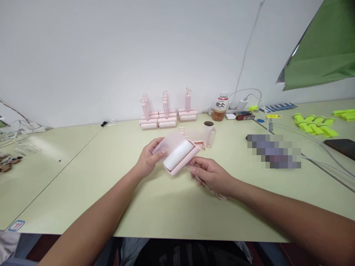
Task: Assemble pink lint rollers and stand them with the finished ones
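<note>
A pink lint roller [181, 157] with a white sticky roll is held tilted above the table, between both hands. My left hand [149, 159] is closed on its translucent pink cover [168, 142], thumb on the near side. My right hand [210, 173] wraps round the clear pink handle, whose looped end sticks out below the palm. Just behind lie a pink roller part [201, 145], partly hidden, and an upright clear pink handle [211, 137]. Beside them stands a roll with a brown core [209, 124].
Several pink lint rollers [166, 122] stand upright along the wall. Right of them are a drink bottle [221, 107], a charger with cables [242, 104] and a small red box [244, 115]. Farther right lie a blurred-out item [273, 151], yellow pieces [314, 125] and a dark phone-like object [341, 147].
</note>
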Tool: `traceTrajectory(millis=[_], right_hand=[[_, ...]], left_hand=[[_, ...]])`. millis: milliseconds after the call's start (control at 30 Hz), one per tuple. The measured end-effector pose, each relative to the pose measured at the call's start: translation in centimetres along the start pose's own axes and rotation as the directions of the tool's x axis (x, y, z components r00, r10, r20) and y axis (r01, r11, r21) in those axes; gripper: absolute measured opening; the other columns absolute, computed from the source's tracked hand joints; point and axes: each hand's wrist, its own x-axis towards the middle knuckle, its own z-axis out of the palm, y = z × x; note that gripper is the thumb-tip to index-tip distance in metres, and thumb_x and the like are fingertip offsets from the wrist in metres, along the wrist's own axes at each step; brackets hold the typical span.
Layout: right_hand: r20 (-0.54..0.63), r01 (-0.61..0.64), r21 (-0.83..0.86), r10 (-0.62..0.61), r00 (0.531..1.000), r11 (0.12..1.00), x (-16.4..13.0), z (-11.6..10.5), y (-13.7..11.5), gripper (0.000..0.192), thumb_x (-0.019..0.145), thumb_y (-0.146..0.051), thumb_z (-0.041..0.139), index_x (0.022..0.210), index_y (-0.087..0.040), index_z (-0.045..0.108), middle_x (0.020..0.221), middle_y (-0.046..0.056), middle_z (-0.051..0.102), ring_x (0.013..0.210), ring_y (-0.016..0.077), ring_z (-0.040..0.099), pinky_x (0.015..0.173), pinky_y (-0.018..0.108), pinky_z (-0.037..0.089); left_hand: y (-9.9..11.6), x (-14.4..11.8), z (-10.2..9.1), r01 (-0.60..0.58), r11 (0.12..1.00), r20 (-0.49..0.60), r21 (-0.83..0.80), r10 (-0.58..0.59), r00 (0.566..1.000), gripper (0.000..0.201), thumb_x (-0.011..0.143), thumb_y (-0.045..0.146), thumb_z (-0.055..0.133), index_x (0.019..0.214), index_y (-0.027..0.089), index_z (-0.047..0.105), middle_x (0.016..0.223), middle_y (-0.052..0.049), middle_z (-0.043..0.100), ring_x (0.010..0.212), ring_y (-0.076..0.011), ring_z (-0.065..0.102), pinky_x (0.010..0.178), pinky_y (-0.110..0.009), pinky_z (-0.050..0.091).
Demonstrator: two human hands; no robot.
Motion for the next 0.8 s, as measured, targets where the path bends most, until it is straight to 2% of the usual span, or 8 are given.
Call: traceTrajectory(millis=[167,367,567,800], right_hand=[[0.015,0.015,0.021,-0.015,1.000,1.000,0.1,0.1,0.6,0.024,0.088,-0.041,0.060,0.080,-0.019,0.054,0.072,-0.002,0.051,0.053,0.0082,0.044,0.047,0.021,0.037],[0.004,0.062,0.015,-0.062,0.998,0.998,0.1,0.1,0.6,0.024,0.089,-0.041,0.059,0.080,-0.019,0.053,0.071,-0.003,0.049,0.053,0.0085,0.044,0.047,0.022,0.036],[-0.006,0.061,0.009,-0.061,0.998,0.998,0.2,0.2,0.7,0.024,0.087,-0.042,0.060,0.081,-0.019,0.054,0.071,-0.003,0.051,0.054,0.0090,0.045,0.049,0.023,0.039],[-0.032,0.023,-0.043,-0.024,0.999,0.999,0.0,0.3,0.0,0.024,0.086,-0.043,0.059,0.081,-0.020,0.054,0.062,-0.004,0.049,0.048,0.0088,0.042,0.043,0.022,0.034]], left_hand=[[0.4,-0.3,0.2,0.001,0.999,0.025,0.051,-0.002,1.000,0.053,0.078,0.047,0.070,0.122,0.019,0.062,0.118,-0.008,0.067,0.103,-0.0256,0.061,0.083,-0.031,0.047],[0.3,-0.4,0.4,-0.030,0.996,0.085,0.086,0.023,0.996,0.051,0.081,0.047,0.068,0.122,0.018,0.061,0.118,-0.008,0.065,0.103,-0.0248,0.060,0.083,-0.031,0.047],[0.3,-0.4,0.5,-0.023,0.994,0.088,0.103,0.014,0.996,0.052,0.081,0.048,0.067,0.122,0.017,0.059,0.117,-0.009,0.064,0.101,-0.0248,0.059,0.083,-0.031,0.047],[0.1,-0.9,1.4,-0.030,0.994,0.248,0.102,0.003,0.969,0.052,0.087,0.049,0.060,0.127,0.017,0.054,0.120,-0.009,0.062,0.107,-0.0261,0.058,0.087,-0.034,0.048]])
